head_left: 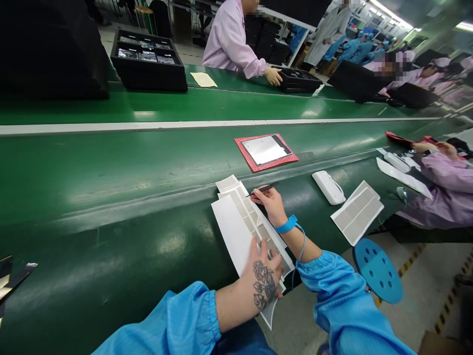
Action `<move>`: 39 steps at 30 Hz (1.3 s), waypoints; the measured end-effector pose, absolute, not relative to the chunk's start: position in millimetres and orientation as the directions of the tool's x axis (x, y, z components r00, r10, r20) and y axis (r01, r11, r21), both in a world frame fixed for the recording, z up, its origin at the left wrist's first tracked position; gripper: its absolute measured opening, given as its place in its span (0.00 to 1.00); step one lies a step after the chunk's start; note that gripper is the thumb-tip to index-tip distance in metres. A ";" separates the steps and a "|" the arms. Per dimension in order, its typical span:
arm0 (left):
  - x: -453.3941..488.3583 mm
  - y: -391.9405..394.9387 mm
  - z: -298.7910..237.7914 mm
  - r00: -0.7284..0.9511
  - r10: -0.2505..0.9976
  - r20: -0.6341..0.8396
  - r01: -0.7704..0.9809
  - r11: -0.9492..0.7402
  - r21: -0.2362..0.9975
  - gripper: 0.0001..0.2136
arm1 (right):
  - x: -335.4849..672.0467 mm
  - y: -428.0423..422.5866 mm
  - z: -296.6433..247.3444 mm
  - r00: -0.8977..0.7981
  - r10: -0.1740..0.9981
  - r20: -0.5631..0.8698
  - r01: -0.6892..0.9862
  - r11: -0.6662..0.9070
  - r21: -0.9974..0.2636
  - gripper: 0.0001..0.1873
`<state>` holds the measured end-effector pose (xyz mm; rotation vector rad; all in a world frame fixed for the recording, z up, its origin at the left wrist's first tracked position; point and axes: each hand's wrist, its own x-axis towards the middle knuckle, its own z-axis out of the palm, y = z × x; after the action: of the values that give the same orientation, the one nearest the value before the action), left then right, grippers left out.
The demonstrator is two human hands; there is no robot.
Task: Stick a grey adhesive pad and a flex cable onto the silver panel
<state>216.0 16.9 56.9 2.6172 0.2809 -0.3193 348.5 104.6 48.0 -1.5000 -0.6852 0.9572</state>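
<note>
My right hand (270, 201) is closed round slim black tweezers (269, 187), whose tip points left onto the upper part of a stack of label sheets (247, 213). These sheets are white with pale grey rectangular patches, and their lower end hangs past the table edge. My left hand (264, 276) lies on the lower part of the stack with its fingers spread. A plain white sheet (232, 227) covers the stack's left side. Just beyond the stack, a flat panel (264, 149) with a silvery face and a dark strip rests on a red pad (254, 166).
Right of my hands are a white oblong case (328, 187) and more label sheets (358, 212). A blue stool (377, 270) stands at the right. Black trays (150, 74) line the far side. A co-worker's hand (273, 76) touches one tray; another person (439, 177) sits at right.
</note>
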 end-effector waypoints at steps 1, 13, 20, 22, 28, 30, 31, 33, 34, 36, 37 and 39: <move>216.1 16.6 56.4 0.953 0.143 -0.266 0.254 -0.859 0.445 0.30 | 348.7 104.1 47.8 0.493 0.850 -0.184 -0.096 -0.157 -0.983 0.22; 217.2 13.0 44.9 0.966 0.155 -0.209 0.237 -0.856 0.459 0.29 | 350.2 102.3 46.9 0.498 0.848 -0.180 -0.080 -0.162 -0.984 0.21; 216.7 14.0 52.3 0.963 0.139 -0.229 0.229 -0.871 0.435 0.30 | 349.8 103.3 46.4 0.502 0.844 -0.191 -0.097 -0.164 -0.982 0.22; 215.7 15.5 55.9 0.964 0.131 -0.233 0.224 -0.874 0.432 0.29 | 348.8 104.4 46.3 0.494 0.846 -0.200 -0.105 -0.170 -0.980 0.21; 216.4 20.0 61.1 0.958 0.109 -0.266 0.222 -0.867 0.446 0.29 | 346.9 107.6 45.1 0.467 0.857 -0.217 -0.127 -0.178 -0.976 0.22; 217.3 20.5 61.1 0.957 0.105 -0.271 0.222 -0.867 0.447 0.29 | 347.8 110.2 43.9 0.460 0.860 -0.222 -0.132 -0.181 -0.975 0.23; 217.5 20.5 61.0 0.958 0.105 -0.268 0.220 -0.867 0.446 0.28 | 348.5 112.3 43.2 0.456 0.861 -0.224 -0.134 -0.183 -0.974 0.23; 217.3 20.3 61.6 0.959 0.107 -0.261 0.217 -0.873 0.438 0.29 | 349.9 118.0 41.9 0.447 0.865 -0.227 -0.135 -0.186 -0.973 0.23; 216.9 20.1 62.2 0.960 0.107 -0.258 0.213 -0.878 0.429 0.29 | 350.5 121.6 41.2 0.443 0.867 -0.228 -0.135 -0.186 -0.973 0.23; 216.0 19.8 63.6 0.962 0.111 -0.251 0.210 -0.888 0.409 0.27 | 351.0 129.6 40.0 0.434 0.872 -0.227 -0.136 -0.185 -0.973 0.22; 215.7 19.6 64.1 0.962 0.116 -0.249 0.210 -0.894 0.396 0.27 | 350.8 133.8 39.5 0.430 0.874 -0.225 -0.137 -0.183 -0.974 0.22; 215.9 18.6 63.7 0.962 0.122 -0.245 0.211 -0.901 0.380 0.25 | 349.5 141.4 38.7 0.424 0.879 -0.219 -0.139 -0.176 -0.975 0.23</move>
<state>215.9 18.6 63.7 2.7002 0.2393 -0.3012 349.5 141.4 38.7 -1.4625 -0.6975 1.0501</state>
